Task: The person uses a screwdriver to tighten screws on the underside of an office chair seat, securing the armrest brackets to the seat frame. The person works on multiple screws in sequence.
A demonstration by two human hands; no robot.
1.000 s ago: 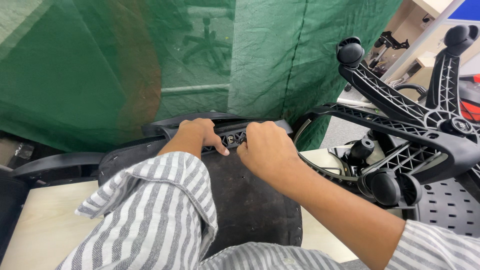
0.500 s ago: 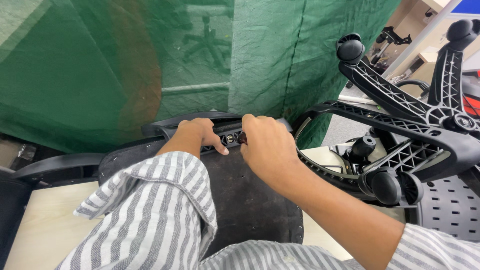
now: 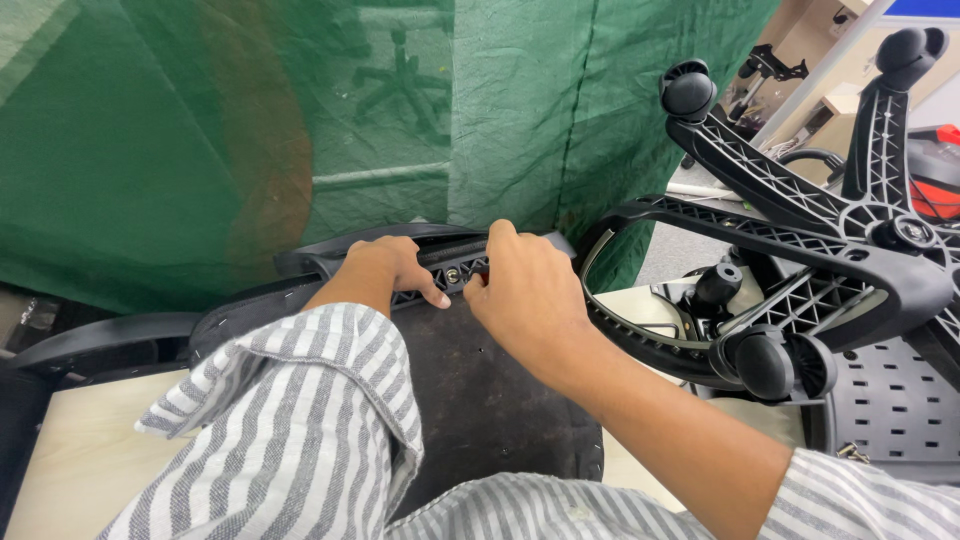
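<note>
Hands first: two of them, both on the same black bracket at the far edge of an upside-down chair seat. Left hand lies over the bracket's left end with fingers curled down and the thumb stretched toward a small bolt in the middle. Right hand grips the right end, fingers bent tight, tips hidden so I can't tell exactly what they pinch. One star-shaped chair base sits upside down to the right, and I count four wheels showing on it. One perforated black panel lies under that base. Green netting hangs right behind the bracket, so not much room past it. Pale tabletop shows left of the seat, with an armrest along that edge.
</note>
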